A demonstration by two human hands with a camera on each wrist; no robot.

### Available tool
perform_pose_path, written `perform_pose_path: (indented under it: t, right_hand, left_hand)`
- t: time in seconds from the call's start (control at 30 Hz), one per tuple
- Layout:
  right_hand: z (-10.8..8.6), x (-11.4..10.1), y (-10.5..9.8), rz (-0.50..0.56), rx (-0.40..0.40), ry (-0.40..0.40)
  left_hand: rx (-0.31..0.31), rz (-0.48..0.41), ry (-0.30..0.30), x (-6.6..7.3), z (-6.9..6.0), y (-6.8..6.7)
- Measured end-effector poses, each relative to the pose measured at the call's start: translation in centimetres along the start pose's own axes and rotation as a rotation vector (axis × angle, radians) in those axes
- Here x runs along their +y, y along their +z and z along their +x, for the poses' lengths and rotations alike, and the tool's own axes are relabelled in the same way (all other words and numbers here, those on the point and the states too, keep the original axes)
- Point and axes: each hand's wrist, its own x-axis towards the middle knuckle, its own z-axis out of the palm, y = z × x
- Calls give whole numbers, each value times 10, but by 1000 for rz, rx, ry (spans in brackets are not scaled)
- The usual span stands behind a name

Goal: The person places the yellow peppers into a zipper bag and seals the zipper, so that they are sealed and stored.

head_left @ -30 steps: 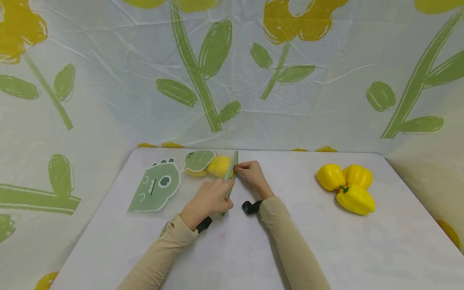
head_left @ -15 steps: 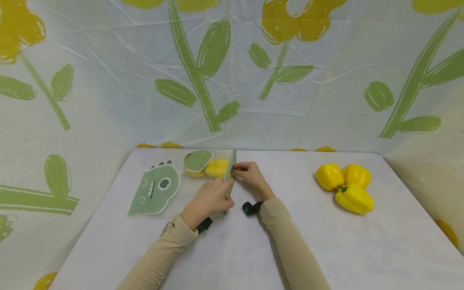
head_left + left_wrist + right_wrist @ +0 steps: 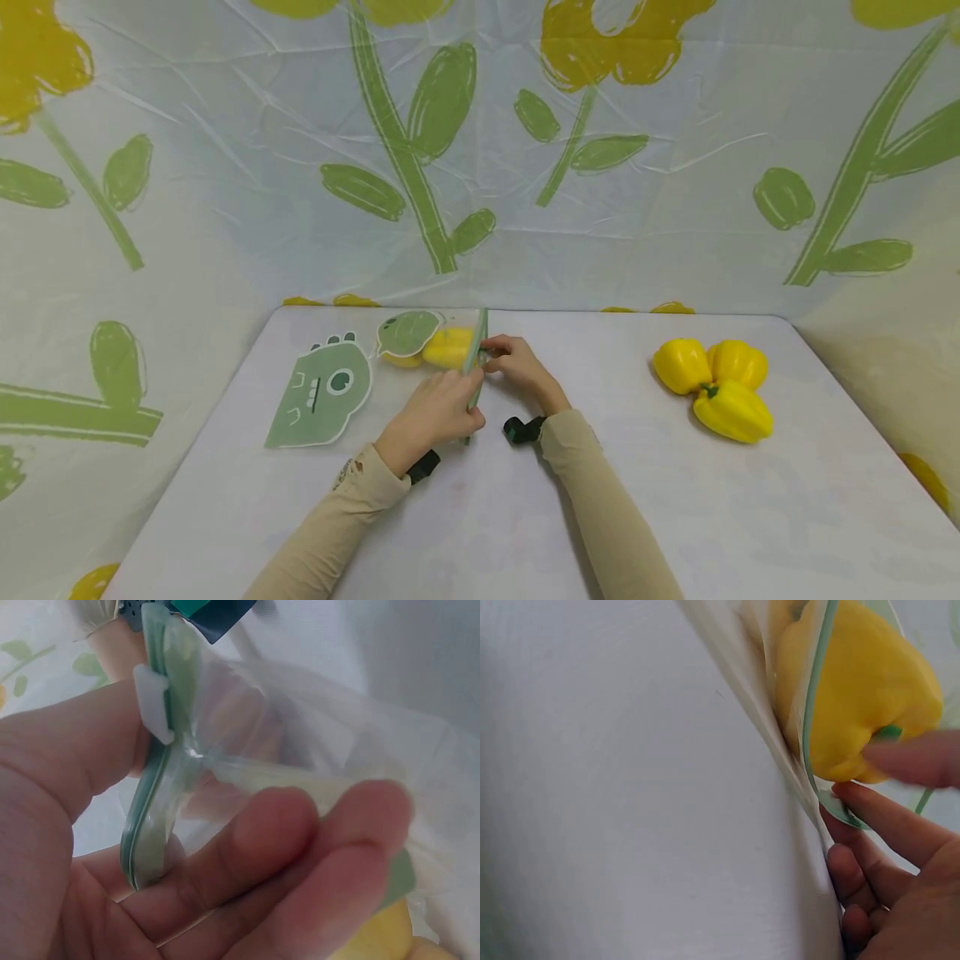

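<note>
A clear bag (image 3: pixel 337 400) with a green one-eyed monster print lies left of centre, its green zip edge (image 3: pixel 477 340) raised. Yellow bell peppers (image 3: pixel 447 347) show through its far part. My left hand (image 3: pixel 435 410) grips the zip edge from the near left. In the left wrist view a white slider (image 3: pixel 154 703) sits on the seal beside the thumb, the other fingers curled beneath the bag. My right hand (image 3: pixel 522 368) holds the far part of that edge. In the right wrist view its fingers (image 3: pixel 889 817) touch the green rim below a pepper (image 3: pixel 862 690), with one blurred digit in front.
Three yellow bell peppers (image 3: pixel 712 387) lie together on the right side of the white table (image 3: pixel 810 517). Cloth with printed flowers and leaves (image 3: pixel 637 192) stands behind the table and at its sides. Black devices (image 3: pixel 522 430) are strapped at both wrists.
The far end of the zip edge and the right hand have shifted slightly left, and the right fingers have changed their hold a little. The left hand is nearly still.
</note>
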Motion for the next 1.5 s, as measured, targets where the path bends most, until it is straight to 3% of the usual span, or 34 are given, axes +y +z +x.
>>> perform_pose_path:
  t: [0.13, 0.23, 0.6, 0.73, 0.87, 1.0, 1.27, 1.4, 1.5]
  right_hand:
    - [-2, -4, -3, 1, -55, 28]
    - [-3, -7, -3, -54, -72, 16]
    - [-1, -8, 2, -177, -26, -22]
    - [-1, -10, 0, -142, -43, -23]
    - [-5, -11, -11, -68, -75, -18]
    - [-16, -16, -35, -145, -60, -34]
    - [-53, -36, -103, -414, 180, -123]
    - [-79, -41, -136, -554, 377, -144]
    - [-99, -39, -157, -615, 526, -90]
  left_hand:
    - [-12, 4, -5, 0, 0, 0]
    - [-12, -10, -2, 0, 0, 1]
    - [-7, -81, -6, 0, 1, 4]
    - [10, -101, -34, 0, 2, 6]
    - [8, -99, -71, 0, 2, 8]
    - [14, -82, -79, 1, 3, 8]
    - [57, -64, -75, 2, 3, 10]
    - [74, -75, -66, 1, 2, 11]
    - [72, -74, -71, 1, 2, 12]
